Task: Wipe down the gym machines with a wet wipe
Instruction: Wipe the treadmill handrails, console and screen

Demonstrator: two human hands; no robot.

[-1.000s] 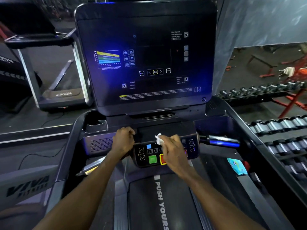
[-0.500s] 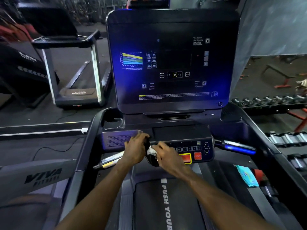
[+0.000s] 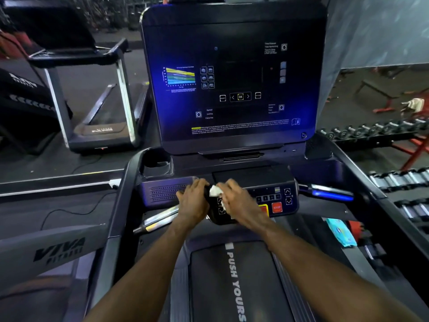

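Below the big screen point(image 3: 232, 77), we were mid-wipe on the button panel point(image 3: 267, 201).
Our right hand point(image 3: 236, 201) pinched the wet wipe point(image 3: 214, 191) against its left end; our left hand point(image 3: 192, 201) gripped that edge. We judged screen, handles and other machines still undone.

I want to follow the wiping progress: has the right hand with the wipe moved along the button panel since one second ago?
Yes. The right hand moved left along the button panel, away from the red stop button.
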